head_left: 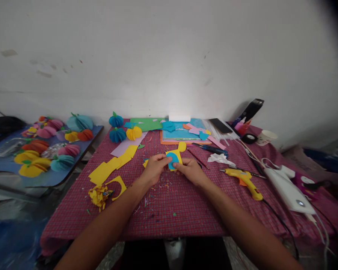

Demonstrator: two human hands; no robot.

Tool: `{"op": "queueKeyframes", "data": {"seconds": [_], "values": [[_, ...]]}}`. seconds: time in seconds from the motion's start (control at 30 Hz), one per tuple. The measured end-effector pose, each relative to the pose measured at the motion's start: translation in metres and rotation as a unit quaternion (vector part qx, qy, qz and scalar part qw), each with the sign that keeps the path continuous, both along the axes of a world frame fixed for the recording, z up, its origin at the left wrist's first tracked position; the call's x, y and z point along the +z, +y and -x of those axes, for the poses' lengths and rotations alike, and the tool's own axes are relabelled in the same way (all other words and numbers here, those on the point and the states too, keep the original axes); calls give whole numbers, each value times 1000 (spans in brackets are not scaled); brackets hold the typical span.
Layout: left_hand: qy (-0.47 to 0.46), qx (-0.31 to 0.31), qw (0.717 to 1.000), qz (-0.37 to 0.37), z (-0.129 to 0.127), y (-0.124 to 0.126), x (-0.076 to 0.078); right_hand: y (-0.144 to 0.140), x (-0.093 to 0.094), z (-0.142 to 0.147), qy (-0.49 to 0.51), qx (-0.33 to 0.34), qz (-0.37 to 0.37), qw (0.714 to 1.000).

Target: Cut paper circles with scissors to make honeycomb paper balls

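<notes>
Over the middle of the table, my left hand (pixel 155 167) and my right hand (pixel 192 171) are closed on opposite edges of a yellow paper piece (pixel 179 156). A blue paper disc (pixel 172 159) lies flat against its front, under my thumbs. Just beyond them rests a yellow paper circle (pixel 181 146). Left of my left hand, overlapping yellow paper sheets (pixel 112 165) lie in a row. A yellow offcut with a round hole (pixel 122 186) and a heap of yellow scraps (pixel 100 195) are nearer to me.
A yellow glue gun (pixel 243 180) lies on the right near a white power strip (pixel 288 191). A cutter (pixel 210 148), phone (pixel 221 126) and paper cup (pixel 266 137) sit behind. Paper pumpkins (pixel 117 135) stand at the back left, with several more on a blue side table (pixel 52 179).
</notes>
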State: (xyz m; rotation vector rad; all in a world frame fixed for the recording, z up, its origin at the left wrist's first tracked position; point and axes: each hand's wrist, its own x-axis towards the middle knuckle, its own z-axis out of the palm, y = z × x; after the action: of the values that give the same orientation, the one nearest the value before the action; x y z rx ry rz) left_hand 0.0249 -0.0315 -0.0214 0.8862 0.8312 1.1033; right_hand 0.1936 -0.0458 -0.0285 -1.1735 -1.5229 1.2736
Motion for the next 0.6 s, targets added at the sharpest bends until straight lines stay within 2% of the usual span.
{"op": "queueKeyframes", "data": {"seconds": [0.6], "values": [[10, -6, 1000, -13, 1, 2, -4, -1, 1, 0, -11, -2, 2, 1000]]}}
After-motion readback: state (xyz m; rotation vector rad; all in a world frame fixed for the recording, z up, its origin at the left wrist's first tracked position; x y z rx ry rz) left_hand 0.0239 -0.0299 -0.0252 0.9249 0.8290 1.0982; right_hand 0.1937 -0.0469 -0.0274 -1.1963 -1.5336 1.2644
